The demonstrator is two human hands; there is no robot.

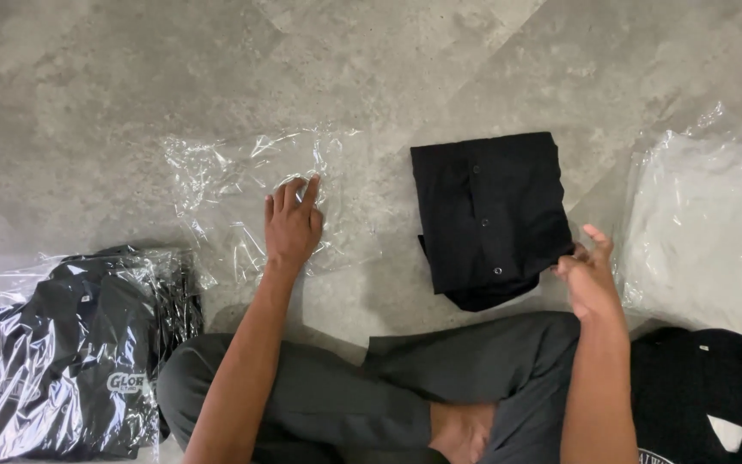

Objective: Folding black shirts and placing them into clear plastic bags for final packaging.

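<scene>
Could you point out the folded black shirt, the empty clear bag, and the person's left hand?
folded black shirt [491, 215], head view, on its button strip.
empty clear bag [225, 180], head view, on its crinkled middle.
left hand [292, 228], head view, on its back.

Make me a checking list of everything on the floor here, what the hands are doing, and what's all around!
Surface: grey stone-look floor; the person sits on it with legs crossed.
Job's things: empty clear plastic bag lying flat and crinkled; folded black shirt with buttons showing, out of any bag.
Clutter: bagged black shirts stacked at lower left; pile of clear bags at right; loose black garment at lower right.
Hands: left hand pressed flat, fingers spread, on the empty clear plastic bag; right hand open at the folded black shirt's lower right corner, touching its edge.
Cables: nothing seen.
Surroundings: only floor in view; no other people seen.
</scene>
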